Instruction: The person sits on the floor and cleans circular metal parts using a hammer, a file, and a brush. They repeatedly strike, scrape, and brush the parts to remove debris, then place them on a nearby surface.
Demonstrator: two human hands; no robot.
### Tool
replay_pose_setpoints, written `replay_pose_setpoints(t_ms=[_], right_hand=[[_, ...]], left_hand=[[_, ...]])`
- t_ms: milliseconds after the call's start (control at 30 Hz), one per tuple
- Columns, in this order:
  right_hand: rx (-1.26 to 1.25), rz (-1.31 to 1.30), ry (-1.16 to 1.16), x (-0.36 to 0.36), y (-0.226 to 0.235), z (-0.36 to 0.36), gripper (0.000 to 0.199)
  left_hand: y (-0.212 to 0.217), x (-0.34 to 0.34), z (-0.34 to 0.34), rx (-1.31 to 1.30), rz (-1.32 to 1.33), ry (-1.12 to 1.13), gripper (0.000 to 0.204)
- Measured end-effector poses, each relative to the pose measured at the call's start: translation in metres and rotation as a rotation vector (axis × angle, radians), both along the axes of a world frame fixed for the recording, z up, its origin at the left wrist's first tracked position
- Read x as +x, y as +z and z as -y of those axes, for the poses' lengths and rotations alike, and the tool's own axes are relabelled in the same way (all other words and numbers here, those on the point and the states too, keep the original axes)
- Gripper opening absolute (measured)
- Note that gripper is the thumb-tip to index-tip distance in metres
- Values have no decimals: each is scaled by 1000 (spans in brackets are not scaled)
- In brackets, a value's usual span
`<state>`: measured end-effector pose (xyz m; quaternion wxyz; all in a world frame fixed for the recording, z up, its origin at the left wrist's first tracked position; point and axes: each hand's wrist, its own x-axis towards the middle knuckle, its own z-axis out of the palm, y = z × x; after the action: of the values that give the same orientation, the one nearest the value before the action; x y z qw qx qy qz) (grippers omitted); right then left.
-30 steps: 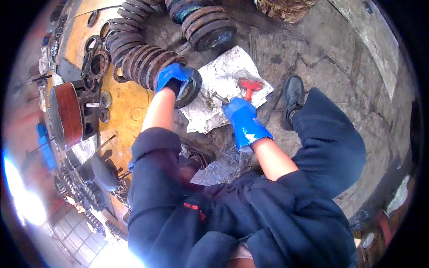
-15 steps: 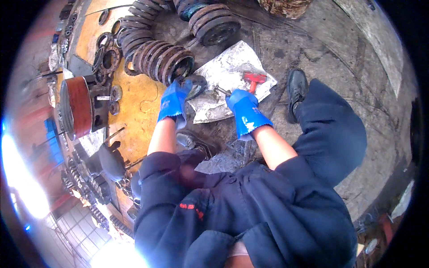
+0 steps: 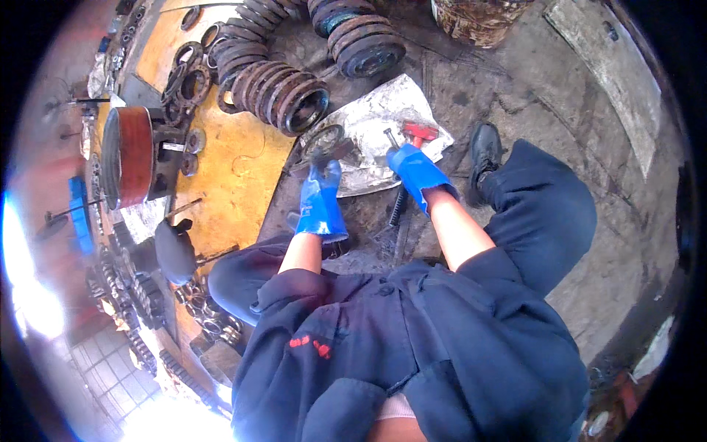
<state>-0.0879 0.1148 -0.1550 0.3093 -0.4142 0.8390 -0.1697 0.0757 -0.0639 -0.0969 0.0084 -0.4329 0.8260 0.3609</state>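
Observation:
My left hand [image 3: 322, 202], in a blue rubber glove, has its fingers closed at the near edge of a dark metal ring [image 3: 329, 131]. The fingertips are dark and partly blurred against it. In my right hand [image 3: 421, 173], also blue-gloved, is a short metal rod [image 3: 391, 137] with a wider end pointing up and away. Just beyond this hand a red hammer [image 3: 420, 132] rests on a stained white sheet [image 3: 375, 110], its handle partly hidden by the glove. The ring is over the sheet's left part.
Rows of rusty flanged rollers [image 3: 283, 96] stand beyond the sheet on the left, with another stack [image 3: 364, 48] farther right. A yellow board [image 3: 228, 169] carries loose rings and a brown-banded drum [image 3: 132, 158]. A rusty bucket [image 3: 479, 18] is at the far edge. My shoe [image 3: 484, 151] is right of the sheet.
My left hand has come nearer and to the right, from the ring's left side to its near edge. My right hand has shifted slightly right, and the rod now points more upright.

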Motion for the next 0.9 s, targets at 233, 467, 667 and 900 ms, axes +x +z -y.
replay_pose_setpoints(t_ms=[233, 467, 667, 900], right_hand=[[24, 66, -317, -6, 47, 23, 40], [154, -83, 70, 10, 62, 48, 42], [17, -175, 287, 12, 56, 66, 40], [22, -210, 332, -20, 110, 134, 37]], left_hand=[[-35, -20, 24, 466, -478, 982, 68], [-59, 19, 62, 1349, -885, 861, 46], [-41, 22, 36, 978, -812, 682, 46], [-9, -4, 22, 719, -783, 765, 47]])
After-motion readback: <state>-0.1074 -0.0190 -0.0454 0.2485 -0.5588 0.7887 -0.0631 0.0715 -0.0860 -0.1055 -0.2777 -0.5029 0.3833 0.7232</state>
